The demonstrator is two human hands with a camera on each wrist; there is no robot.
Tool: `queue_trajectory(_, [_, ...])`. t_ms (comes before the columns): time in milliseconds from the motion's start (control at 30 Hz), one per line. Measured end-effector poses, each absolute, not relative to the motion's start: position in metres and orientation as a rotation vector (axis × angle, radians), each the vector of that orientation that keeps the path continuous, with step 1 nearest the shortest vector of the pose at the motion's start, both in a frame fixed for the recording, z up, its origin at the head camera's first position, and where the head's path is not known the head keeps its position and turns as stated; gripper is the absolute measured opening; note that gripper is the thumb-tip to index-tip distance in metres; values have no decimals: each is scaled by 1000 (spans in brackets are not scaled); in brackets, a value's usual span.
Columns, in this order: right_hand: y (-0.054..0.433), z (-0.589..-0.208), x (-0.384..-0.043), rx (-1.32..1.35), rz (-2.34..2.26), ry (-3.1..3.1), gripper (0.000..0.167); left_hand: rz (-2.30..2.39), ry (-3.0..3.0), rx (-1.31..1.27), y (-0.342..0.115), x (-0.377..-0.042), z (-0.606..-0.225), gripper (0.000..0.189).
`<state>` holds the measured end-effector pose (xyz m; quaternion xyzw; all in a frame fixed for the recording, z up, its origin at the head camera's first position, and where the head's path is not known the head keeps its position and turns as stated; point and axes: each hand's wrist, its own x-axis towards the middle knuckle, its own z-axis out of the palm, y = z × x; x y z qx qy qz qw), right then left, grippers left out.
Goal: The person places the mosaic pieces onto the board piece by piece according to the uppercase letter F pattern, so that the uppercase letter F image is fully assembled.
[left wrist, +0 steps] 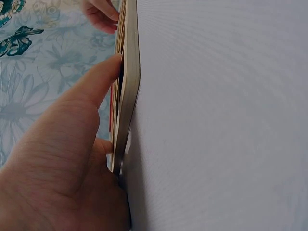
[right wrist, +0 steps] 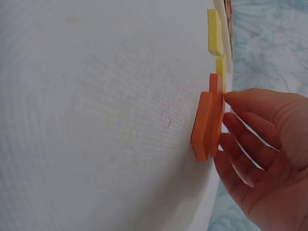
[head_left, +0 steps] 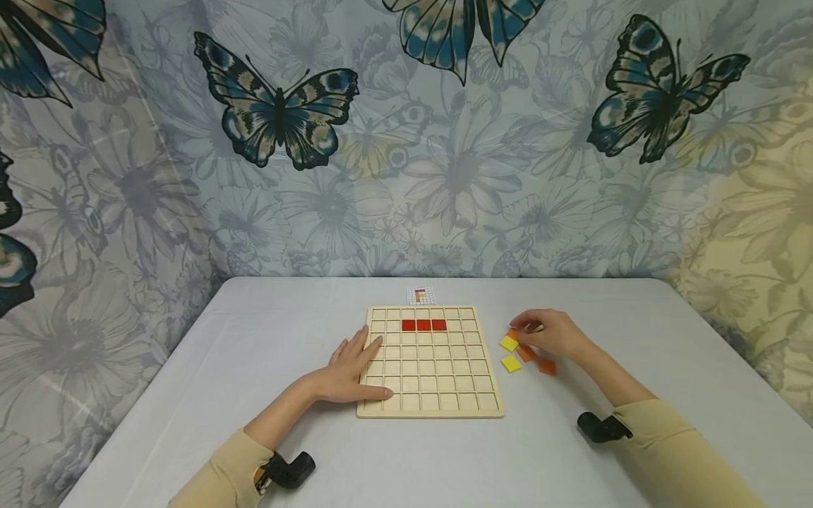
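Observation:
A wooden grid board (head_left: 438, 384) lies on the table, with a row of three red tiles (head_left: 417, 325) set in its upper part. My left hand (head_left: 346, 372) rests on the board's left edge, fingers spread and thumb over the lower left cells. To the right of the board, my right hand (head_left: 554, 333) pinches an orange tile (head_left: 513, 334) at its fingertips, partly hidden by the fingers. A yellow tile (head_left: 509, 343) touches that spot. Another yellow tile (head_left: 511, 364) and more orange tiles (right wrist: 201, 127) lie close by, below the hand.
A small card (head_left: 420, 295) with a coloured grid pattern lies just behind the board. The white table (head_left: 254, 339) reaches back to a wall covering (head_left: 457, 212) printed with butterflies and flowers. A black wrist camera (head_left: 600, 427) sits at each sleeve.

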<state>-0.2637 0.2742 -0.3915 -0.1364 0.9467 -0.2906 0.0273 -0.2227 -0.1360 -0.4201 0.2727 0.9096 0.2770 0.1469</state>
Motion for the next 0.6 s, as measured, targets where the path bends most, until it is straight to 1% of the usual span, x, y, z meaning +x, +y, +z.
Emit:
queue_trajectory(267, [274,-393,-265,-371,-883,2896,25,787,2626,780,-134,-223,-420,102])
queue_trajectory(600, [274,-392,-262,-428,-875,2889,25,788,2623,773,-134,-223,-420,103])
